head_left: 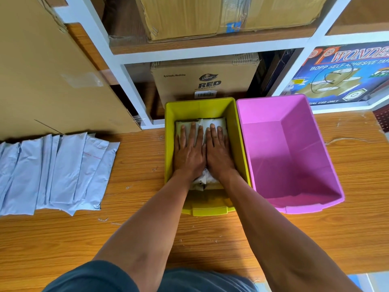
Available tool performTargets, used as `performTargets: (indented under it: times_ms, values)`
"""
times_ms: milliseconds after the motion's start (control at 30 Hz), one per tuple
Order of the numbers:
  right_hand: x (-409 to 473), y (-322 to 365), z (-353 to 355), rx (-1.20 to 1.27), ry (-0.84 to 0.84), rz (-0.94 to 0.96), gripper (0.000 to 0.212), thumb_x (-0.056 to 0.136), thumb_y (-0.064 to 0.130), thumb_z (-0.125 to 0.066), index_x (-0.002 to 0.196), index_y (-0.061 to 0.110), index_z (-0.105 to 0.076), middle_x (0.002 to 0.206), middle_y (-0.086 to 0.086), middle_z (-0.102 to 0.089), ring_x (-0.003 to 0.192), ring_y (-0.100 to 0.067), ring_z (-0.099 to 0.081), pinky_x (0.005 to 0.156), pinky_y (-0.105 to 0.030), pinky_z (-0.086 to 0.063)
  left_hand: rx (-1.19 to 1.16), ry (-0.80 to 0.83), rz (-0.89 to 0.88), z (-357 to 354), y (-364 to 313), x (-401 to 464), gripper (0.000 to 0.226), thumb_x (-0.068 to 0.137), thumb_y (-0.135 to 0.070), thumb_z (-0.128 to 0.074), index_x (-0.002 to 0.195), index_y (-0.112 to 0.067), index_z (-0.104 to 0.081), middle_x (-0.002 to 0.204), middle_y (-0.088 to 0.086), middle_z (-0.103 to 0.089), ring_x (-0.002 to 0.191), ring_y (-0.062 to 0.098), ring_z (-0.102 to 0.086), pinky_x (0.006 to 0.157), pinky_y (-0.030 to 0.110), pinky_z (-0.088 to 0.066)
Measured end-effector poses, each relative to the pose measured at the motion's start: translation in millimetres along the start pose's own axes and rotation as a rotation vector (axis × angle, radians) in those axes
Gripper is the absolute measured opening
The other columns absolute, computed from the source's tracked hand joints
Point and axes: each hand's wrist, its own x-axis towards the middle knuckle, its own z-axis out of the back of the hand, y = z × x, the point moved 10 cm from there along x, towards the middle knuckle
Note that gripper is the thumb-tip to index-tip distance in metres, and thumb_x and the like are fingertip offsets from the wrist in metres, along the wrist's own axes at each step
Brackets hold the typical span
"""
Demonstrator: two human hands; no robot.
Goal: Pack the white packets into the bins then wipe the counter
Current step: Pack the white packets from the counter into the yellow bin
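Progress: packing is under way and, by my judgement, well short of half done; the wipe has not begun, and no cloth is in view.

Near edge of the counter (210, 245): bare wood with scattered scraps of debris. Both forearms cross it toward the bins.

Middle, left end: a fanned stack of white packets (54, 171) lies overlapping on the counter, running off the left edge of view, well apart from both bins. These are yet to be packed.

Middle, centre: the yellow bin (237, 131) holds white packets at its bottom; how many layers cannot be told. The left hand (189, 152) and the right hand (219, 152) lie side by side, flat, fingers straight and slightly spread, pressing down on those packed packets (219, 121). Neither hand grasps anything.

Just beside it, toward the right end: the pink bin (294, 131), walls touching or nearly touching the yellow one. Nothing is seen inside it.

Far edge: a white shelf frame (210, 53) behind the bins carries cardboard cartons (202, 81) and a tape box (345, 76). A large cardboard sheet (52, 70) leans at the far left corner.
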Motion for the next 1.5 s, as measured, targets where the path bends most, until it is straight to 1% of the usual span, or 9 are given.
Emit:
performTargets:
  times_ms: [233, 333, 500, 667, 733, 867, 1067, 1167, 1500]
  values:
    - [-1.6, 2.5, 8.3, 0.03, 0.047, -0.038, 0.077, 0.113, 0.017, -0.043, 0.165, 0.003, 0.011, 0.172, -0.019, 0.023, 0.159, -0.035, 0.022, 0.131, -0.048, 0.006, -0.067, 0.111, 0.014, 14.8, -3.4, 5.8, 0.07, 0.113, -0.042, -0.03, 0.169, -0.028, 0.009, 0.176, 0.002, 0.019, 0.161, 0.031, 0.021, 0.131, 0.054, 0.008]
    - [-6.0, 14.7, 28.6, -0.005, -0.019, 0.003, 0.089, 0.105, 0.014, -0.056, 0.166, 0.005, 0.009, 0.173, -0.024, 0.012, 0.16, -0.037, 0.017, 0.132, -0.047, 0.001, -0.073, 0.007, -0.058, 53.7, -13.0, 8.9, 0.079, 0.106, -0.028, -0.051, 0.171, -0.022, -0.006, 0.178, 0.008, 0.0, 0.164, 0.031, 0.001, 0.133, 0.053, -0.005]
    - [-15.1, 41.4, 80.6, 0.071, -0.182, 0.004, 0.064, 0.102, 0.004, -0.047, 0.161, 0.005, -0.023, 0.172, -0.026, -0.01, 0.162, -0.036, -0.007, 0.131, -0.044, -0.014, -0.13, -0.163, -0.064, 114.6, -4.7, -5.7, 0.058, 0.101, -0.022, -0.058, 0.157, -0.013, -0.045, 0.168, 0.013, -0.035, 0.155, 0.033, -0.031, 0.127, 0.051, -0.028]
    - [-20.5, 90.2, 118.5, 0.17, -0.277, 0.003, 0.051, 0.105, 0.024, -0.03, 0.15, 0.004, -0.044, 0.166, -0.026, -0.03, 0.151, -0.043, -0.032, 0.122, -0.05, -0.033, -0.138, -0.317, -0.028, 158.3, 37.5, -38.4, 0.044, 0.093, -0.014, -0.064, 0.137, -0.011, -0.062, 0.15, 0.011, -0.053, 0.138, 0.034, -0.049, 0.11, 0.051, -0.046]
    - [-23.7, 119.8, 124.1, 0.184, -0.297, 0.037, 0.058, 0.101, 0.033, -0.026, 0.145, 0.003, -0.05, 0.158, -0.027, -0.042, 0.143, -0.044, -0.041, 0.116, -0.053, -0.039, -0.133, -0.348, 0.017, 165.0, 65.2, -54.3, 0.043, 0.092, -0.016, -0.066, 0.134, -0.013, -0.063, 0.146, 0.01, -0.056, 0.134, 0.034, -0.051, 0.103, 0.05, -0.049]
    - [-26.2, 176.9, 116.1, 0.222, -0.324, 0.096, 0.043, 0.098, 0.029, -0.061, 0.134, 0.005, -0.059, 0.143, -0.022, -0.055, 0.129, -0.044, -0.052, 0.106, -0.052, -0.046, -0.114, -0.352, 0.081, 170.6, 119.7, -84.3, 0.048, 0.088, -0.02, -0.07, 0.134, -0.014, -0.063, 0.138, 0.009, -0.058, 0.127, 0.034, -0.054, 0.096, 0.048, -0.05]
    - [-35.4, 260.6, 87.2, 0.241, -0.268, 0.111, 0.059, 0.099, 0.046, -0.024, 0.135, 0.011, -0.055, 0.143, -0.014, -0.053, 0.127, -0.038, -0.05, 0.103, -0.05, -0.046, -0.065, -0.355, 0.136, 182.2, 200.4, -122.9, 0.036, 0.093, -0.025, -0.065, 0.129, -0.018, -0.061, 0.137, 0.004, -0.058, 0.123, 0.029, -0.055, 0.09, 0.044, -0.052]
    - [-29.6, 289.4, 64.8, 0.227, -0.248, 0.098, 0.035, 0.105, 0.027, -0.041, 0.134, 0.012, -0.053, 0.14, -0.014, -0.053, 0.122, -0.04, -0.052, 0.099, -0.051, -0.046, -0.04, -0.335, 0.167, 180.4, 245.1, -135.0, 0.035, 0.093, -0.02, -0.065, 0.128, -0.018, -0.062, 0.138, 0.005, -0.058, 0.124, 0.032, -0.054, 0.091, 0.047, -0.051]
    - [-11.5, 380.2, -13.4, 0.166, -0.123, 0.101, 0.037, 0.107, 0.022, -0.051, 0.141, 0.008, -0.05, 0.154, -0.02, -0.044, 0.127, -0.042, -0.049, 0.1, -0.054, -0.05, -0.015, -0.136, 0.262, 147.0, 379.1, -149.1, 0.053, 0.096, -0.03, -0.06, 0.144, -0.011, -0.05, 0.148, 0.011, -0.049, 0.133, 0.035, -0.049, 0.1, 0.047, -0.047]
